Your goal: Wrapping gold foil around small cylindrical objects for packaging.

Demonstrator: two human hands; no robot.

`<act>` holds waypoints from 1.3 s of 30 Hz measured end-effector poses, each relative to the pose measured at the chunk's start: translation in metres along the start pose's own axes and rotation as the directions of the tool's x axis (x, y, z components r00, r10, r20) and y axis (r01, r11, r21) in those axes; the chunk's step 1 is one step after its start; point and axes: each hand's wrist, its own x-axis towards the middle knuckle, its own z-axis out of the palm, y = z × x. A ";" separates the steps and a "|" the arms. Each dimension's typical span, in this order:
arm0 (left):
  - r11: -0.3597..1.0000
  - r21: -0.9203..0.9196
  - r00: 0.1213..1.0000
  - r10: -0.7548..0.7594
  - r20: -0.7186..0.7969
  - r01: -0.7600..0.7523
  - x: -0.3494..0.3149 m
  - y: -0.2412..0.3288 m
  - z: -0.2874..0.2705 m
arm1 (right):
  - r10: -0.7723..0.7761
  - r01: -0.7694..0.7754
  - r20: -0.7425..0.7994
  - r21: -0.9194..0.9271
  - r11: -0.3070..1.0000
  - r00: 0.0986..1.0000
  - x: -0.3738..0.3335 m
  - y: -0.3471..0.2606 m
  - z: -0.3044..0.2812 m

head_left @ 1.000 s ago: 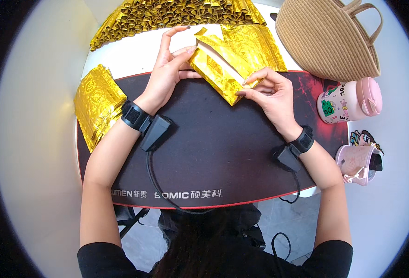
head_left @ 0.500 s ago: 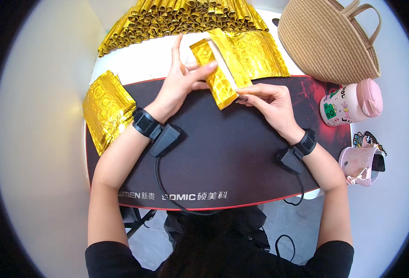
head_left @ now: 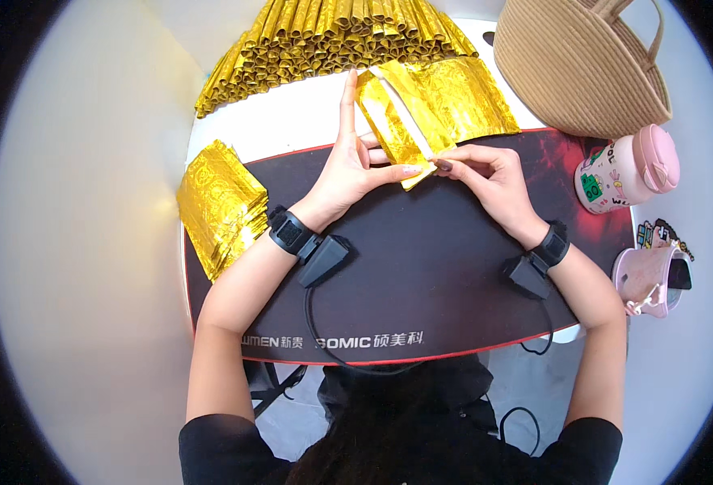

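Observation:
Between my hands, over the far edge of the dark desk mat (head_left: pixel 421 267), is a gold foil paper sheet (head_left: pixel 384 117). Its long sides are folded inward, and a narrow white strip shows between the two flaps. My left hand (head_left: pixel 348 174) grips the near left part, thumb on top and some fingers underneath, with the index finger pointing away. At the near right corner, my right hand (head_left: pixel 490 174) pinches the sheet's edge between thumb and fingertips. Directly behind the sheet lies a flat pile of gold foil sheets (head_left: pixel 481 97), partly covered by it.
Many rolled gold foil tubes (head_left: pixel 332 52) are heaped at the back. Another gold foil stack (head_left: pixel 220 206) lies on the left. To the right are a woven basket (head_left: pixel 578 73), a pink-lidded cup (head_left: pixel 615 174) and a pink holder (head_left: pixel 643 279). Cables run from both wrist devices.
My left thumb has slid down the sheet toward its near end, close to my right fingertips. The fold has turned slightly. The whole view has shifted, so everything appears farther right.

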 end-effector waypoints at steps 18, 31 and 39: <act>0.976 0.172 0.991 -0.133 -0.020 0.134 0.004 -0.006 0.006 | 0.071 -0.007 -0.285 0.218 0.976 0.956 0.002 0.000 0.006; 0.988 0.078 0.990 -0.127 -0.062 0.132 0.004 -0.007 0.000 | 0.154 -0.103 -0.298 0.180 0.978 0.942 0.002 -0.013 0.027; 0.984 -0.086 0.987 -0.154 0.037 0.157 0.007 -0.010 -0.001 | 0.241 -0.115 -0.318 0.368 0.923 0.917 0.001 -0.024 0.033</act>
